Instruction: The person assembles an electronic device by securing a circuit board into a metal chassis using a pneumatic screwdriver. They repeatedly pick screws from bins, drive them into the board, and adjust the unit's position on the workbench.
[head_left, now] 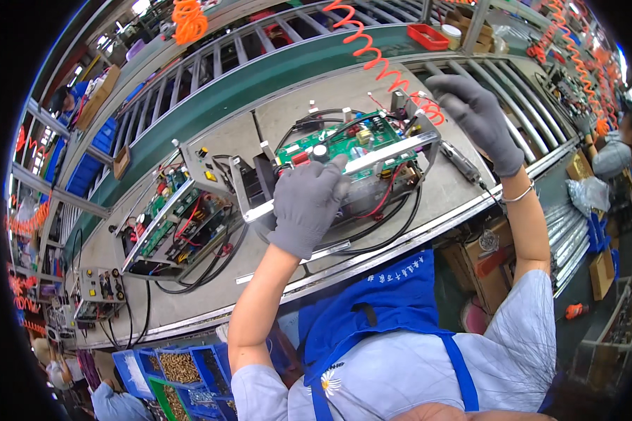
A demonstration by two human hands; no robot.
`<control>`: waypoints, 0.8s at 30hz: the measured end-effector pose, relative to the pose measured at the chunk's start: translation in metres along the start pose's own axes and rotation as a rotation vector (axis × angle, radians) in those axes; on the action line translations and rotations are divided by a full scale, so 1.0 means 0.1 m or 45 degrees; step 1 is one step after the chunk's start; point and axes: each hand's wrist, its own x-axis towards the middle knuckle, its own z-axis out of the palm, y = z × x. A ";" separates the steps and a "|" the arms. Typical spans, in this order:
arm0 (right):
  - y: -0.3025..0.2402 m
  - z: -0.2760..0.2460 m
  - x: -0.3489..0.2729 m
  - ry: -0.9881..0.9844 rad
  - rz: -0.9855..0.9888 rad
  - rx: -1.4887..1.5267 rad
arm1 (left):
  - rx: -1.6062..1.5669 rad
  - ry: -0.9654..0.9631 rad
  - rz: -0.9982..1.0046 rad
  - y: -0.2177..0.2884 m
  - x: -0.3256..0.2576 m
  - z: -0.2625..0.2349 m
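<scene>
My left hand (305, 203), in a grey glove, is closed over a silver metal bar (390, 154) along the near side of an open machine chassis. Inside that chassis is a green circuit board (340, 144) with capacitors, connectors and red and black wires. My fingers cover part of the bar and the board's near edge. Raised above the chassis's right end, my gloved right hand (477, 119) has its fingers loosely bent and apart, and nothing shows in them. Below it a hand-held power screwdriver (462, 163) lies on the bench.
To the left stands a second open chassis (172, 217) with black cables. An orange coiled hose (365, 49) hangs beyond the board. A roller conveyor (260, 35) runs along the back. Parts bins (179, 368) sit at the lower left, and a red tray (427, 36) at the back.
</scene>
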 end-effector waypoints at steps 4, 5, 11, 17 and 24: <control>0.19 -0.12 -0.39 0.251 0.239 0.267 | 0.051 -0.066 -0.008 0.01 0.02 0.07; 0.25 -0.09 -0.51 0.256 0.292 0.286 | 0.053 -0.070 -0.012 0.03 0.03 0.08; 0.32 0.14 -0.98 0.369 0.492 0.370 | 0.060 -0.086 -0.031 0.08 0.08 0.10; 0.27 0.31 -1.23 0.395 0.554 0.438 | 0.097 -0.087 -0.016 0.08 0.08 0.08; 0.23 0.39 -1.27 0.442 0.578 0.447 | 0.088 -0.084 -0.019 0.06 0.05 0.07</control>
